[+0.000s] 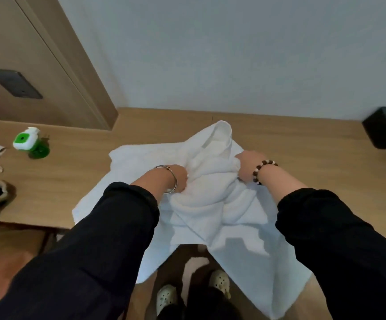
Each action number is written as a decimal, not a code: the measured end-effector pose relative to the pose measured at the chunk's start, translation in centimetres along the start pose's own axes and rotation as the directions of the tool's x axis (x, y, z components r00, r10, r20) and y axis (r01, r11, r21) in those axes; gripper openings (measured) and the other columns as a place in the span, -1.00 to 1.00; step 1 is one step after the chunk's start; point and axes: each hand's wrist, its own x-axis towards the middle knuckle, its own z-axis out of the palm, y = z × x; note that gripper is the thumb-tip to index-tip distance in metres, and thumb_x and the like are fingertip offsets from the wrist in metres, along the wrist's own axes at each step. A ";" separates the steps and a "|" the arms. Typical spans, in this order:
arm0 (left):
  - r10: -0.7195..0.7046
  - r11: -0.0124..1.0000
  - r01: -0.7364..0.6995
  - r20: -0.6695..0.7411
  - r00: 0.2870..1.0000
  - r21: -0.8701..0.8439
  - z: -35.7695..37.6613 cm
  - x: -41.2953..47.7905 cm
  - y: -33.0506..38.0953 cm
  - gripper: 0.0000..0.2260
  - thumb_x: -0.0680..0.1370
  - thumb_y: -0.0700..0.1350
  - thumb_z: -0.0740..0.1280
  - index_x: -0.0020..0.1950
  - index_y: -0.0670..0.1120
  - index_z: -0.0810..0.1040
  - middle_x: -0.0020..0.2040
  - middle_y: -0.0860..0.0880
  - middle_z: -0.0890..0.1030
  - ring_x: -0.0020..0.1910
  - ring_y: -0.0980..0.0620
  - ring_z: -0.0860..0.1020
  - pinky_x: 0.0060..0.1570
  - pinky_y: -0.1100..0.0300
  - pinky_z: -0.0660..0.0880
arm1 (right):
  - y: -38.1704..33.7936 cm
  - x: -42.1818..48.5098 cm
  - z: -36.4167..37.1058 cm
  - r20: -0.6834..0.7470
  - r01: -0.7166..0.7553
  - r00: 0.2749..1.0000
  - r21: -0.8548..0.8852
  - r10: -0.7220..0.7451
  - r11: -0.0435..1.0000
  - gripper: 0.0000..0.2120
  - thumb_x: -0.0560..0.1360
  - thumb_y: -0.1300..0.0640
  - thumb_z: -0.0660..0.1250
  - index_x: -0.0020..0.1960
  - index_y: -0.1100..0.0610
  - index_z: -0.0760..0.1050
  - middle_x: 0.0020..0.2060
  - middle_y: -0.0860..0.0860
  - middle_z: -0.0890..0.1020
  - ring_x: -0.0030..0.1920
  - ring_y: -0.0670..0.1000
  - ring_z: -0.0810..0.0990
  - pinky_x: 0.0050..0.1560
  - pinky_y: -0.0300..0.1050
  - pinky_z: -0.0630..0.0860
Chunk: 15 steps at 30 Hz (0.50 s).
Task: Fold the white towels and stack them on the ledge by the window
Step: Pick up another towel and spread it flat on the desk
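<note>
At frame centre, the left hand [178,179] and right hand [248,166] each keep a pinching grip on the bunched white towel [205,209] on the worktop [60,181]. Its overhanging lower part could drag it off if released.

view: head, single | faces: forward-down | range: close above ledge [279,139] | backdrop: wall [233,54]

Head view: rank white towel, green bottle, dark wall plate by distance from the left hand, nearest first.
1. white towel: in the grip of the left hand, middle of the ledge.
2. green bottle: stands on the ledge, off to the left.
3. dark wall plate: up on the wooden panel, far left, behind the bottle.
</note>
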 end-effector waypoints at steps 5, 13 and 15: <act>0.020 0.997 0.009 0.350 0.936 -0.082 5.1 -5.6 0.2 -0.85 0.51 -0.16 0.28 0.04 -0.12 0.56 0.08 -0.16 0.61 0.08 -0.16 0.59 0.04 0.05 0.51 | -3.6 -4.3 2.7 0.321 0.049 0.946 0.017 -0.051 0.999 -0.88 0.40 0.16 0.23 -0.30 0.12 0.35 -0.34 0.02 0.46 -0.35 0.04 0.43 -0.32 -0.18 0.39; 0.117 0.917 0.045 0.375 0.919 -0.396 8.1 -13.7 -5.7 -0.73 0.57 0.03 0.29 0.13 -0.14 0.55 -0.06 -0.04 0.63 -0.08 -0.04 0.63 -0.22 0.18 0.52 | -17.4 -10.6 9.8 0.587 0.128 0.805 -0.025 -0.089 0.991 -0.86 0.48 0.29 0.25 -0.26 0.19 0.39 -0.41 0.03 0.34 -0.32 0.01 0.38 -0.39 -0.15 0.28; 0.111 0.889 -0.027 0.158 0.981 -0.457 8.4 -14.9 -7.9 -0.71 0.58 0.09 0.26 0.01 -0.13 0.54 -0.14 -0.08 0.62 -0.19 -0.02 0.58 -0.16 0.13 0.51 | -18.6 -12.1 9.0 0.317 0.076 0.942 0.125 -0.112 0.989 -0.81 0.43 0.25 0.26 -0.34 0.16 0.34 -0.43 0.03 0.41 -0.35 0.06 0.44 -0.38 -0.18 0.32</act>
